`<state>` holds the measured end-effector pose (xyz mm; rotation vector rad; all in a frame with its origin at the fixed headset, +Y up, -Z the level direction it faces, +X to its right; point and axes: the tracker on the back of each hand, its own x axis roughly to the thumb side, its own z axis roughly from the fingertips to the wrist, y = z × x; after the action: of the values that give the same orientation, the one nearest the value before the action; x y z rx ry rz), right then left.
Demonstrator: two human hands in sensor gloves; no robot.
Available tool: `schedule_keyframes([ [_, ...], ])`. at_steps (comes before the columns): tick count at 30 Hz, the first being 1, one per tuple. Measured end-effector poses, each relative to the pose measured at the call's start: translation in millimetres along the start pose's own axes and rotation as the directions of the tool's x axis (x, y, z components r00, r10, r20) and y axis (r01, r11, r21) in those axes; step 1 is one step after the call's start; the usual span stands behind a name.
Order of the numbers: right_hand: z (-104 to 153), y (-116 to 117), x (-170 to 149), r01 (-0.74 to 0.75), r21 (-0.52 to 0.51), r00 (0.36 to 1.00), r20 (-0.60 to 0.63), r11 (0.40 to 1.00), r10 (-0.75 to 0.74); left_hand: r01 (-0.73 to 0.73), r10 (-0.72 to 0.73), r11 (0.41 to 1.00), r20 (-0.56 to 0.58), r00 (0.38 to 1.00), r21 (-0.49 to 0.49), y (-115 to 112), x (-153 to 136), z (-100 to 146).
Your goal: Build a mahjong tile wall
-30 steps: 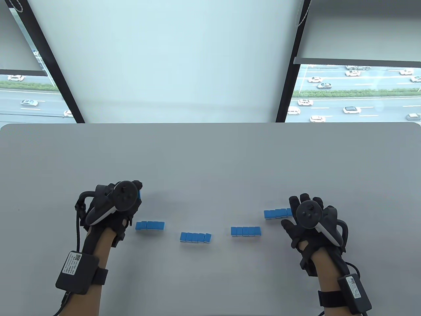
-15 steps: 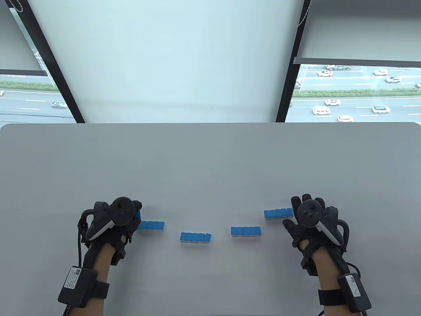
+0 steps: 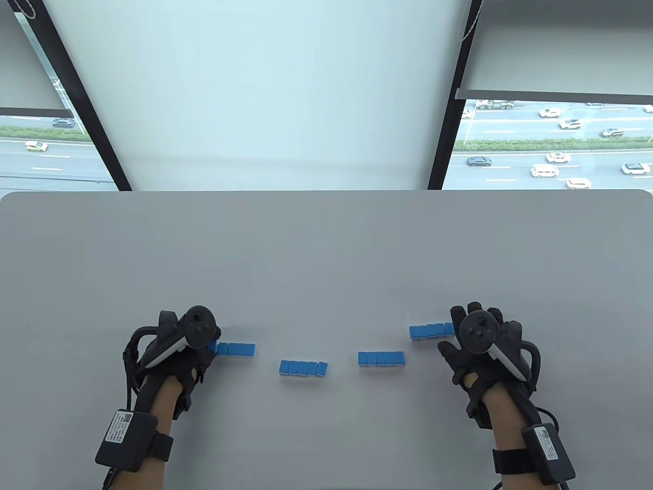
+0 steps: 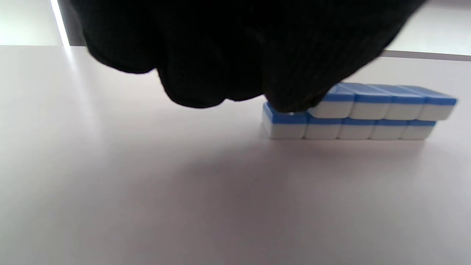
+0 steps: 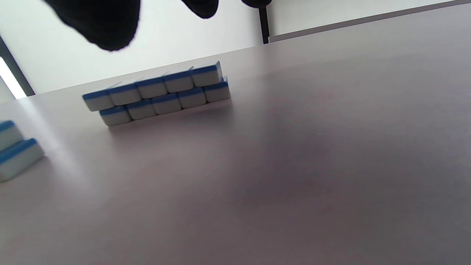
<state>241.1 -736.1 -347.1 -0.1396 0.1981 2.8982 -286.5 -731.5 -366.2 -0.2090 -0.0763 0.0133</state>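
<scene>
At lower left, a two-tier blue-and-white mahjong tile stack (image 3: 234,349) is pressed by the left hand (image 3: 176,347), grip unclear; the right hand (image 3: 482,344) is spread flat, empty.

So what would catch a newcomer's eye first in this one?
Four short stacks of blue-backed tiles lie in a loose line across the grey table; the middle two stand untouched. The left hand is at the leftmost stack. The right hand, fingers spread, is at the rightmost stack.
</scene>
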Motion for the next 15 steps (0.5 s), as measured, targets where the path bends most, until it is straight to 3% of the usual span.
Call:
schedule_keyframes([
  [15,-0.4,0.0,-0.7,0.009,-0.005,1.0,0.0,1.0,-0.009,-0.012,0.012,0.998,-0.009,1.0,-0.057,-0.9,0.7,1.9],
])
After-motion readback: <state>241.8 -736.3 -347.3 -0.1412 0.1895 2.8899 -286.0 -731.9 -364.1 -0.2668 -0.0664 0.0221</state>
